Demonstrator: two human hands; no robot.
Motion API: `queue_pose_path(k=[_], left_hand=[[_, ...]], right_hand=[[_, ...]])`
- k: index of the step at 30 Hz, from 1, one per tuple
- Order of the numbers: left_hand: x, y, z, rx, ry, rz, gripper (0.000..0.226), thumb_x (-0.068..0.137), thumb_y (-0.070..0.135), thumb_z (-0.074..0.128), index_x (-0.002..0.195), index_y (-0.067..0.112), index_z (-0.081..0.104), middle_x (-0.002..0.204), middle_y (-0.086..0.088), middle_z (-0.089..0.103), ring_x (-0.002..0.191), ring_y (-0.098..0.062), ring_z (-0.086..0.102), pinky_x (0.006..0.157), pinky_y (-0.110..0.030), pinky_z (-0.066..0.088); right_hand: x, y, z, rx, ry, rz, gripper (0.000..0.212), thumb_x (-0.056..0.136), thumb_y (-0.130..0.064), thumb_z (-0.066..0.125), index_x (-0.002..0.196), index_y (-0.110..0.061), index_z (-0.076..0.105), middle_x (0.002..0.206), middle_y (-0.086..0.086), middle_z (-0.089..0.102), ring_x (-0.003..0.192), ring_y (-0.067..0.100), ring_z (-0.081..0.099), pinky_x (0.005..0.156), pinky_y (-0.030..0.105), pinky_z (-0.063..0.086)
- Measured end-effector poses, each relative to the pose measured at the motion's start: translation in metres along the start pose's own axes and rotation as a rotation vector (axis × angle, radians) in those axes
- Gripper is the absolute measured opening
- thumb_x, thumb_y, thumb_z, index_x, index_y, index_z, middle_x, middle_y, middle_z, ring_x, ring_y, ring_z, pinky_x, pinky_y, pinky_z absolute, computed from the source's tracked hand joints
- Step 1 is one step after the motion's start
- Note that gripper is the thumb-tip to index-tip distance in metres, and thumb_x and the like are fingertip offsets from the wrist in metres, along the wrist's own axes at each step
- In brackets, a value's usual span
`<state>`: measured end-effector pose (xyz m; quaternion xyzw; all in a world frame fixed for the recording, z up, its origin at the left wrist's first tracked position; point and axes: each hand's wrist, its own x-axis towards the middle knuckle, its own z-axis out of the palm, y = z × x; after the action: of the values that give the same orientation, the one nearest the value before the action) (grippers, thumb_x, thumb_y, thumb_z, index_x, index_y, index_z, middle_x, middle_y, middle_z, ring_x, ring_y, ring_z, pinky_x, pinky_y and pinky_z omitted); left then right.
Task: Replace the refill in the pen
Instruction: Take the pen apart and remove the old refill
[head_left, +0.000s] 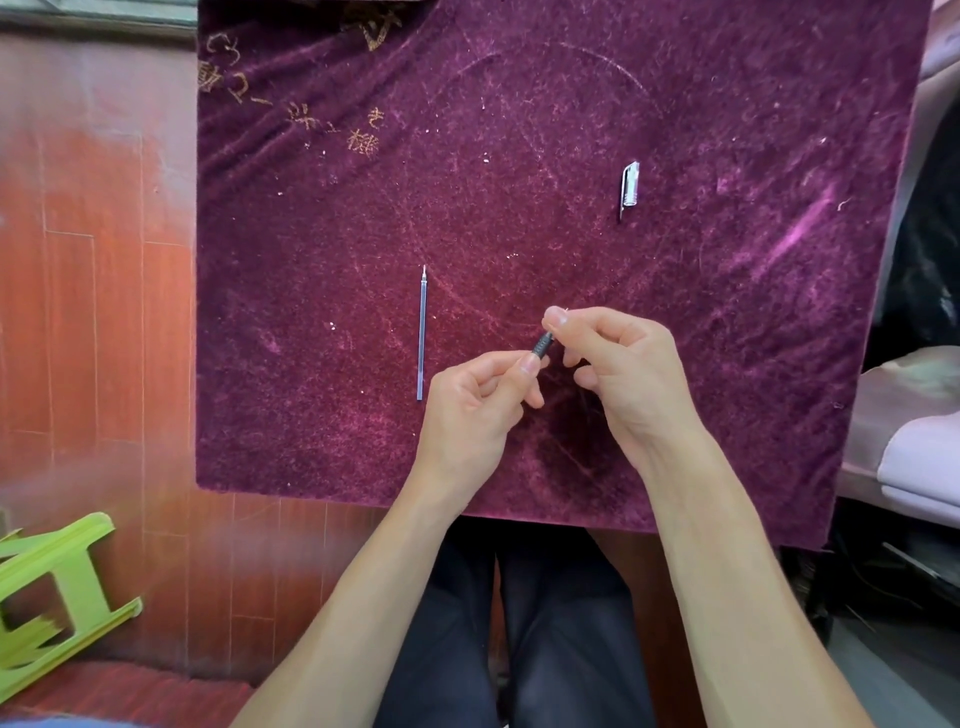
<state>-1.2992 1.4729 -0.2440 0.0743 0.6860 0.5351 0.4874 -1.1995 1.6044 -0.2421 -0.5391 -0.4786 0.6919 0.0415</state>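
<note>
Both hands hold the pen (543, 345) above the purple velvet cloth (675, 312); only its dark ribbed grip shows between the fingers. My left hand (480, 400) pinches the pen's lower part with thumb and forefinger. My right hand (618, 364) pinches the tip end of the pen. The rest of the pen is hidden by the fingers. A thin refill (421, 335) lies straight on the cloth just left of my left hand, its tip pointing away from me. The clear pen cap (629, 187) with a clip lies farther away to the right.
The cloth-covered table ends near my lap, and its left edge drops to a reddish wooden floor. A green plastic stool (52, 587) lies tipped at the lower left. Pale cushions (914, 447) and dark clutter sit to the right of the table.
</note>
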Motion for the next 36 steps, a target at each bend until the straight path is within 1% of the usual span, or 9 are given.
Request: queue_pose_path(k=[5, 8, 11, 14, 18, 23, 26, 32, 36], left_hand=[[0.002, -0.002, -0.007, -0.183, -0.134, -0.103, 0.027, 0.103, 0.024, 0.059, 0.106, 0.006, 0.078, 0.069, -0.002, 0.063, 0.047, -0.007, 0.036, 0.049, -0.021, 0.032], [0.000, -0.003, -0.005, -0.237, -0.157, -0.104, 0.027, 0.102, 0.027, 0.060, 0.105, 0.009, 0.079, 0.070, -0.001, 0.063, 0.046, -0.004, 0.038, 0.050, -0.018, 0.035], [-0.003, -0.005, -0.001, -0.199, -0.096, -0.060, 0.027, 0.101, 0.029, 0.060, 0.102, 0.009, 0.079, 0.072, -0.001, 0.067, 0.047, -0.005, 0.042, 0.054, -0.020, 0.040], [-0.003, -0.005, 0.002, -0.140, -0.071, -0.040, 0.027, 0.101, 0.032, 0.061, 0.097, 0.013, 0.079, 0.072, 0.000, 0.070, 0.048, -0.006, 0.044, 0.057, -0.024, 0.042], [-0.003, -0.004, 0.006, -0.107, -0.070, -0.043, 0.027, 0.100, 0.033, 0.061, 0.101, 0.012, 0.079, 0.072, 0.003, 0.072, 0.046, -0.005, 0.044, 0.055, -0.021, 0.043], [-0.003, -0.004, 0.008, -0.105, -0.062, -0.052, 0.028, 0.100, 0.032, 0.060, 0.101, 0.013, 0.080, 0.071, 0.003, 0.071, 0.046, -0.004, 0.044, 0.054, -0.021, 0.042], [-0.004, -0.004, 0.008, -0.105, -0.050, -0.054, 0.027, 0.100, 0.031, 0.060, 0.101, 0.012, 0.079, 0.071, 0.002, 0.071, 0.046, -0.005, 0.043, 0.053, -0.022, 0.041], [-0.005, -0.006, 0.007, -0.093, -0.043, -0.055, 0.026, 0.101, 0.030, 0.060, 0.102, 0.012, 0.079, 0.070, 0.002, 0.070, 0.046, -0.005, 0.043, 0.053, -0.021, 0.041], [-0.004, -0.007, 0.008, -0.093, -0.043, -0.056, 0.026, 0.100, 0.031, 0.060, 0.102, 0.014, 0.080, 0.070, 0.002, 0.069, 0.047, -0.005, 0.043, 0.053, -0.020, 0.040]], right_hand=[[-0.003, 0.004, -0.004, 0.087, -0.041, -0.002, 0.012, 0.095, -0.035, 0.081, 0.089, -0.027, 0.088, 0.079, -0.019, 0.075, 0.072, -0.004, 0.063, 0.072, 0.023, 0.046], [-0.004, 0.002, -0.007, 0.085, -0.080, -0.011, 0.012, 0.095, -0.036, 0.080, 0.094, -0.028, 0.089, 0.088, -0.015, 0.080, 0.075, -0.003, 0.065, 0.075, 0.028, 0.047], [-0.004, -0.001, -0.010, 0.051, -0.102, -0.001, 0.021, 0.093, -0.048, 0.078, 0.102, -0.032, 0.088, 0.102, -0.013, 0.084, 0.078, -0.004, 0.068, 0.078, 0.030, 0.050], [-0.004, -0.001, -0.011, 0.038, -0.073, 0.004, 0.022, 0.089, -0.053, 0.081, 0.095, -0.032, 0.086, 0.093, -0.013, 0.082, 0.077, -0.003, 0.068, 0.074, 0.028, 0.051], [-0.005, 0.000, -0.012, 0.021, -0.090, -0.003, 0.020, 0.089, -0.050, 0.082, 0.085, -0.030, 0.085, 0.078, -0.006, 0.079, 0.078, 0.000, 0.066, 0.071, 0.028, 0.047], [-0.006, 0.004, -0.013, 0.078, -0.107, -0.010, 0.019, 0.094, -0.043, 0.080, 0.099, -0.027, 0.087, 0.083, -0.004, 0.079, 0.081, 0.004, 0.065, 0.072, 0.028, 0.047], [-0.007, 0.006, -0.014, 0.078, -0.102, -0.018, 0.019, 0.094, -0.045, 0.078, 0.105, -0.031, 0.086, 0.088, -0.009, 0.080, 0.082, 0.002, 0.065, 0.072, 0.026, 0.048], [-0.006, 0.008, -0.015, 0.074, -0.060, -0.014, 0.018, 0.089, -0.047, 0.082, 0.096, -0.031, 0.086, 0.089, -0.014, 0.080, 0.076, -0.004, 0.065, 0.072, 0.026, 0.048], [-0.006, 0.010, -0.017, 0.071, -0.060, -0.019, 0.015, 0.093, -0.043, 0.080, 0.100, -0.032, 0.088, 0.094, -0.015, 0.081, 0.076, -0.006, 0.065, 0.072, 0.025, 0.048]])
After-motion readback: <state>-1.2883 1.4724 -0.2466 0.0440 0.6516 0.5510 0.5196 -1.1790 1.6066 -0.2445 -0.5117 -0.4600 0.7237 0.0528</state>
